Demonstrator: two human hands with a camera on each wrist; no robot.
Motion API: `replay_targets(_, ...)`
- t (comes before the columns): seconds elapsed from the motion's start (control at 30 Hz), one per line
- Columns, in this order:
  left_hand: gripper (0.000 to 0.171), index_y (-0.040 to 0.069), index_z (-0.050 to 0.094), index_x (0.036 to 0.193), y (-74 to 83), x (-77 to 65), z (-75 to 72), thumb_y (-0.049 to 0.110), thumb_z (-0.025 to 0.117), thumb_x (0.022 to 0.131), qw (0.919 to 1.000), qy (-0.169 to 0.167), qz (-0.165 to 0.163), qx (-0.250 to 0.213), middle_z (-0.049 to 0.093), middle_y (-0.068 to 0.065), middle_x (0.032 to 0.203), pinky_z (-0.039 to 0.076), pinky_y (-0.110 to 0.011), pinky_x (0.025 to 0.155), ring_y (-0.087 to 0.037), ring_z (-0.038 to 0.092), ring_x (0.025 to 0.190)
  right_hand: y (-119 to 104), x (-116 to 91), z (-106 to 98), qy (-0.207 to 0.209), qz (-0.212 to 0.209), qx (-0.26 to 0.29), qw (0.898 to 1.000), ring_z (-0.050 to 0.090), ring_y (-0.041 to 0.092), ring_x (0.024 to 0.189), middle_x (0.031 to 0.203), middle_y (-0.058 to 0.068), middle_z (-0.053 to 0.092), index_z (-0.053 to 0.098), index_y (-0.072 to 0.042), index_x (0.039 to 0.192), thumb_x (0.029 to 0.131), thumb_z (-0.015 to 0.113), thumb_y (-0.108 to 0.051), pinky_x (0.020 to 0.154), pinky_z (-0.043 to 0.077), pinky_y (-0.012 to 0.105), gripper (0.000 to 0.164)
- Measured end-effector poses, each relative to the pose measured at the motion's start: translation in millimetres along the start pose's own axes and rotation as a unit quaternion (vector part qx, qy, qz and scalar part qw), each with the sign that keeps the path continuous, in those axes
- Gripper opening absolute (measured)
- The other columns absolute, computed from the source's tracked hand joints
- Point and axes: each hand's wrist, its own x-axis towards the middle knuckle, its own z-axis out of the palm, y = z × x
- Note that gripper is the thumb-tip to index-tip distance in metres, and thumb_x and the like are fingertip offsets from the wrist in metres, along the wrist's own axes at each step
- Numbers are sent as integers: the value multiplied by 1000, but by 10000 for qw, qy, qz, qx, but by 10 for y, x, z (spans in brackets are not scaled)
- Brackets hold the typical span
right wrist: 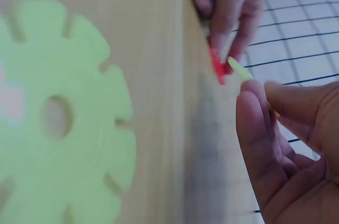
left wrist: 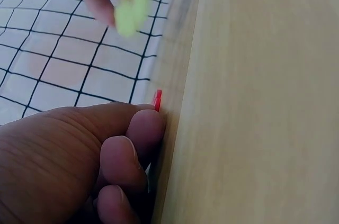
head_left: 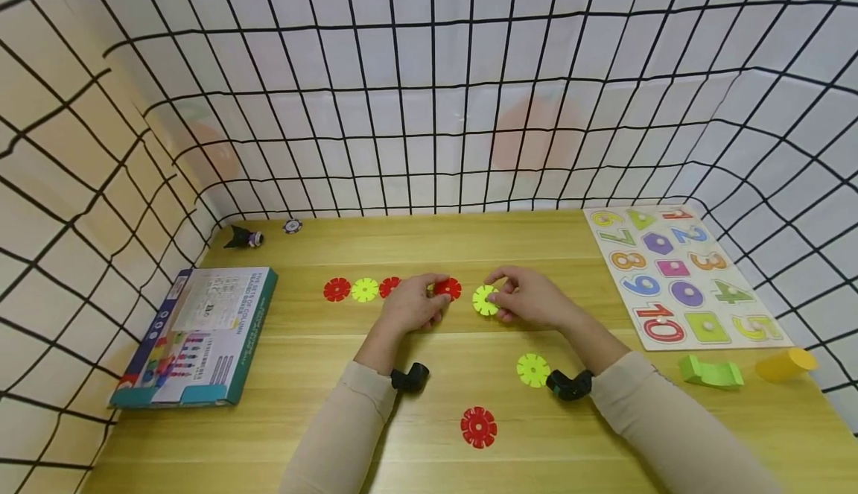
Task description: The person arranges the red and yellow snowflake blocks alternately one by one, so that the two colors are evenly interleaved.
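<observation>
My left hand [head_left: 410,302] holds a red notched building disc [head_left: 449,288] at its edges between thumb and forefinger, low on the table. To its right, my right hand [head_left: 532,299] pinches a yellow notched building disc [head_left: 484,300] by its right side; this disc shows nearly edge-on in the right wrist view [right wrist: 241,70]. Left of my left hand lie a red disc [head_left: 337,290], a yellow disc [head_left: 365,290] and another red disc [head_left: 389,285] in a row. A sliver of yellow shows beside the held red disc, mostly hidden by my fingers.
Nearer me lie a loose yellow disc [head_left: 532,369] and a red disc [head_left: 479,427]. A boxed toy [head_left: 201,337] is at left, a number puzzle board [head_left: 670,270] at right, beside green [head_left: 712,372] and yellow [head_left: 784,365] blocks. Black wire mesh [head_left: 432,92] encloses the table.
</observation>
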Motion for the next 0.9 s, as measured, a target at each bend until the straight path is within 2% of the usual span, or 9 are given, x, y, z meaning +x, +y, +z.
replay_targets(0.1, 43, 26, 54, 129, 5, 1, -6, 34, 62, 88, 10000, 3, 2, -8, 61, 1, 58, 47, -31, 44, -18, 56, 42, 30, 196, 52, 162, 205, -117, 9996, 63, 23, 62, 76, 12, 61, 55, -12, 111, 89, 63, -18, 56, 54, 34, 24)
replay_targets(0.27, 43, 25, 54, 129, 16, 2, -11, 34, 62, 88, 10000, -20, 21, -19, 61, 1, 59, 48, -31, 44, -18, 56, 43, 56, 405, 80, 153, 402, -348, 9985, 61, 20, 55, 69, 11, 62, 55, -10, 108, 89, 63, -17, 50, 52, 30, 22)
replay_targets(0.6, 42, 26, 54, 129, 15, 3, -20, 33, 62, 88, 10000, -29, 10, -12, 61, 1, 58, 47, -30, 44, -17, 56, 42, -32, 478, 59, 60, 593, -1198, 9910, 53, 16, 45, 58, 9, 58, 56, -13, 97, 86, 66, -21, 45, 46, 27, 18)
replay_targets(0.73, 42, 26, 54, 129, 11, 0, -24, 33, 62, 88, 10000, -8, 15, -61, 61, 1, 58, 47, -31, 43, -18, 55, 42, -39, 474, 58, 42, 573, -1084, 9925, 52, 16, 45, 59, 10, 58, 56, -12, 99, 87, 65, -22, 46, 46, 27, 19)
replay_targets(0.9, 43, 26, 53, 130, -5, -4, -15, 34, 62, 88, 9999, -49, 39, -143, 62, 0, 59, 48, -31, 45, -18, 56, 43, -13, 407, 31, -1, 563, -574, 9968, 52, 19, 46, 61, 11, 59, 55, -13, 105, 87, 65, -26, 45, 44, 28, 25)
